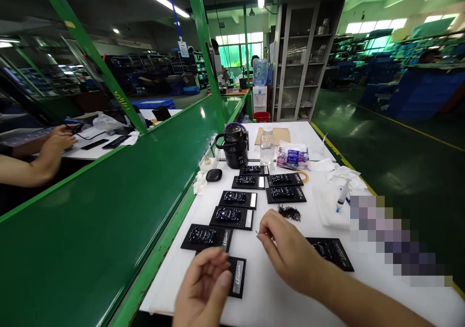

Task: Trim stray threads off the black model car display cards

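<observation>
My left hand (203,288) hovers curled over a black card (238,276) with silver lettering at the near edge of the white table (276,298); whether it grips anything is unclear. My right hand (286,249) pinches a tiny thin piece at its fingertips, just below a small dark pile of little parts (289,213). Several black cards with glossy car-shaped pieces lie in two rows, such as one (207,236) on the left and another (332,253) beside my right wrist.
A black jug (234,147), a clear bottle (267,145), a packet (292,156), a black oval case (214,175), tissues (345,174) and a small glue tube (342,196) stand farther back. A green divider (127,196) runs along the left; another person's hands (54,147) work beyond it.
</observation>
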